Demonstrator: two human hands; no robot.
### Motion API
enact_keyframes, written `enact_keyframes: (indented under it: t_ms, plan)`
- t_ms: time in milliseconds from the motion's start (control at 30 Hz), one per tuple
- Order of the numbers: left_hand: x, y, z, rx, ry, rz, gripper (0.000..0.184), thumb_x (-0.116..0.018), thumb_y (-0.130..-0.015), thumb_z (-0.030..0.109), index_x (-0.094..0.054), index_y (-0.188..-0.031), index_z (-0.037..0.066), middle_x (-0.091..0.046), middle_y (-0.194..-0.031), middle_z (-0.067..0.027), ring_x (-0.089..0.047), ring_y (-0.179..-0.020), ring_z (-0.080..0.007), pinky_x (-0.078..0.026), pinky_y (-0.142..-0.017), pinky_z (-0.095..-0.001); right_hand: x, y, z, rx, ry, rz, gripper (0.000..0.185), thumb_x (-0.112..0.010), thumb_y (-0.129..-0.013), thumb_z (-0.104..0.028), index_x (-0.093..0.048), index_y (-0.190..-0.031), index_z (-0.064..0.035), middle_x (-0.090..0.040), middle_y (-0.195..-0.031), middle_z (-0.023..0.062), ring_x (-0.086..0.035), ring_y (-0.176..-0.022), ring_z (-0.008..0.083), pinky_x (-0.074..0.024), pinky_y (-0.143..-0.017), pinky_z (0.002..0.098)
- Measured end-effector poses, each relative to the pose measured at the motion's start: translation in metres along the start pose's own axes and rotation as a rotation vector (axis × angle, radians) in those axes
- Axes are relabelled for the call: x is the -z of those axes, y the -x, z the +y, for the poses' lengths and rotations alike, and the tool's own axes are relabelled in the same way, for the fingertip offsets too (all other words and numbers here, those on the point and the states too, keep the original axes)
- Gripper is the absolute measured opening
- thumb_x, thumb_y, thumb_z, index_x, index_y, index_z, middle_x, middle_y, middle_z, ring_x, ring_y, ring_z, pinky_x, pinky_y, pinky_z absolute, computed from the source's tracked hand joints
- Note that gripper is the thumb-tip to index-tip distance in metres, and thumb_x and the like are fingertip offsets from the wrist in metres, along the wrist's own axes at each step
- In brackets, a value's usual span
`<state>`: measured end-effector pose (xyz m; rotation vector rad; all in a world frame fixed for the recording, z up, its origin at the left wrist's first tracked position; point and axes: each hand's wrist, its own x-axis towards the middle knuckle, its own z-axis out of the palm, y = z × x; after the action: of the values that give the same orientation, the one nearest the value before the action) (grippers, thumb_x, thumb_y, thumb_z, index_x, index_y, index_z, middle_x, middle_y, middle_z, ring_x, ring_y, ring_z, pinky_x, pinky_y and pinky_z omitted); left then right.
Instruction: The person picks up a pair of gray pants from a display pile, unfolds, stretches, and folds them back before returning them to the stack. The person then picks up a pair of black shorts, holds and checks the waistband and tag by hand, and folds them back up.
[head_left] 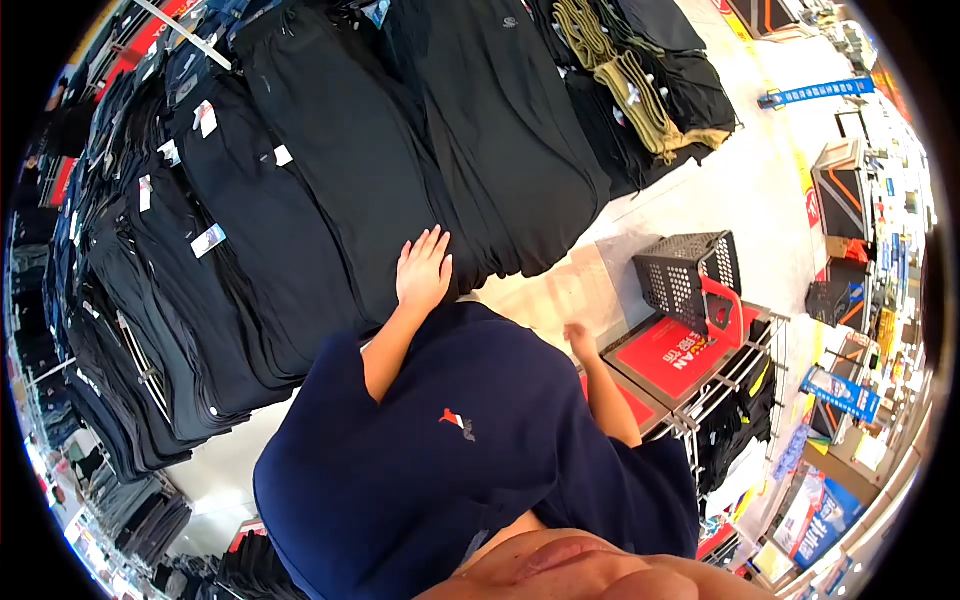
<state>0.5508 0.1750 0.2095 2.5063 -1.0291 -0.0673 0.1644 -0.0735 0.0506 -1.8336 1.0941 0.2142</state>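
My left hand (425,270) lies flat, palm down, on a pair of black trousers (335,190) at the front edge of the clothing display. Its fingers are stretched out. Beside it, another pair of black trousers (490,140) with a small logo is laid out, the legs bunched at the near end. My right hand (579,342) hangs in the air to the right of my body, near a display table's corner. It is small and blurred, and I cannot make out its fingers. Nothing shows in it.
Stacked dark trousers with tags (209,240) fill the left side. Folded khaki trousers (640,105) lie at the upper right of the display. On my right, a black shopping basket (690,265) with a red handle stands on a table with a red sign (670,352). Dark clothes hang below.
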Motion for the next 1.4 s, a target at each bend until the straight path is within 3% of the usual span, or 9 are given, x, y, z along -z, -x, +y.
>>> enact_keyframes:
  t_ms: [200, 567, 633, 767, 933, 1033, 1133, 1233, 1400]
  plan:
    - [0.001, -0.007, 0.001, 0.099, 0.065, 0.064, 0.039, -0.053, -0.089, 0.023, -0.057, -0.126, 0.011, -0.053, -0.135, -0.0056, -0.05, -0.124, -0.0231, -0.036, -0.105, -0.0414, 0.035, -0.098, -0.239, 0.461, 0.035, 0.258, 0.014, -0.049, -0.089, -0.003, -0.063, -0.093, -0.0014, -0.065, -0.078, 0.014, -0.065, -0.069, 0.0237, -0.0493, -0.064, 0.0335]
    - [0.005, -0.024, 0.019, 0.442, -0.04, 0.231, 0.034, -0.061, -0.079, 0.022, -0.063, -0.11, 0.009, -0.055, -0.129, -0.0086, -0.052, -0.117, -0.028, -0.041, -0.097, -0.0402, 0.026, -0.288, -0.507, 1.062, -0.02, -0.059, 0.019, -0.064, -0.079, -0.002, -0.062, -0.098, -0.003, -0.062, -0.095, 0.0114, -0.062, -0.088, 0.0281, -0.0502, -0.078, 0.0336]
    - [0.003, -0.026, 0.018, 0.461, -0.079, 0.184, 0.032, -0.061, -0.079, 0.022, -0.064, -0.108, 0.01, -0.055, -0.128, -0.0072, -0.053, -0.116, -0.0266, -0.041, -0.096, -0.0398, 0.022, -0.327, -0.568, 1.42, 0.065, 0.082, 0.024, -0.066, -0.077, -0.004, -0.063, -0.101, -0.006, -0.058, -0.108, 0.0135, -0.058, -0.1, 0.0308, -0.0474, -0.087, 0.0374]
    - [0.001, -0.031, 0.018, 0.466, -0.112, 0.122, 0.035, -0.057, -0.08, 0.023, -0.063, -0.111, 0.009, -0.057, -0.126, -0.0071, -0.054, -0.114, -0.0266, -0.041, -0.096, -0.04, 0.007, -0.389, -0.675, 1.464, 0.094, 0.117, 0.033, -0.069, -0.075, -0.011, -0.066, -0.108, -0.0155, -0.05, -0.123, 0.0171, -0.052, -0.11, 0.0367, -0.0452, -0.093, 0.0427]
    - [-0.001, -0.036, 0.018, 0.51, -0.144, 0.074, 0.037, -0.056, -0.079, 0.022, -0.063, -0.114, 0.009, -0.057, -0.126, -0.0077, -0.054, -0.114, -0.0267, -0.042, -0.097, -0.04, -0.009, -0.447, -0.745, 1.18, 0.298, 0.268, 0.042, -0.069, -0.078, -0.029, -0.063, -0.119, -0.0227, -0.043, -0.137, 0.017, -0.047, -0.119, 0.0385, -0.0462, -0.095, 0.0466]
    - [0.001, -0.038, 0.017, 0.522, -0.14, 0.074, 0.039, -0.056, -0.079, 0.022, -0.063, -0.115, 0.008, -0.058, -0.125, -0.0079, -0.054, -0.114, -0.0263, -0.042, -0.097, -0.0397, -0.013, -0.472, -0.754, 1.113, 0.203, 0.325, 0.035, -0.073, -0.074, -0.022, -0.069, -0.108, -0.0144, -0.06, -0.117, 0.0175, -0.059, -0.105, 0.0349, -0.0496, -0.089, 0.0405]
    - [0.0, -0.036, 0.016, 0.525, -0.152, 0.062, 0.039, -0.056, -0.079, 0.023, -0.063, -0.115, 0.009, -0.058, -0.125, -0.0081, -0.055, -0.113, -0.0255, -0.041, -0.097, -0.0391, -0.026, -0.499, -0.755, 0.934, -0.425, 0.069, 0.021, -0.068, -0.074, -0.005, -0.07, -0.095, -0.0016, -0.065, -0.069, 0.0069, -0.064, -0.065, 0.0216, -0.0518, -0.067, 0.0292]
    - [0.0, -0.035, 0.017, 0.542, -0.15, 0.067, 0.039, -0.056, -0.079, 0.023, -0.063, -0.115, 0.009, -0.058, -0.124, -0.008, -0.055, -0.112, -0.0254, -0.041, -0.097, -0.0392, -0.003, -0.454, -0.757, 0.68, -1.246, -0.279, 0.015, -0.063, -0.075, 0.004, -0.065, -0.089, 0.0009, -0.064, -0.084, 0.0029, -0.06, -0.077, 0.0163, -0.0488, -0.073, 0.0279]
    - [0.0, -0.033, 0.018, 0.541, -0.154, 0.089, 0.037, -0.056, -0.079, 0.022, -0.064, -0.113, 0.009, -0.059, -0.123, -0.0072, -0.056, -0.111, -0.0248, -0.042, -0.096, -0.039, 0.105, -0.307, -0.648, 0.727, -1.511, -1.285, 0.035, -0.053, -0.086, -0.006, -0.052, -0.121, -0.0024, -0.057, -0.125, 0.0145, -0.055, -0.115, 0.0281, -0.0417, -0.102, 0.0427]
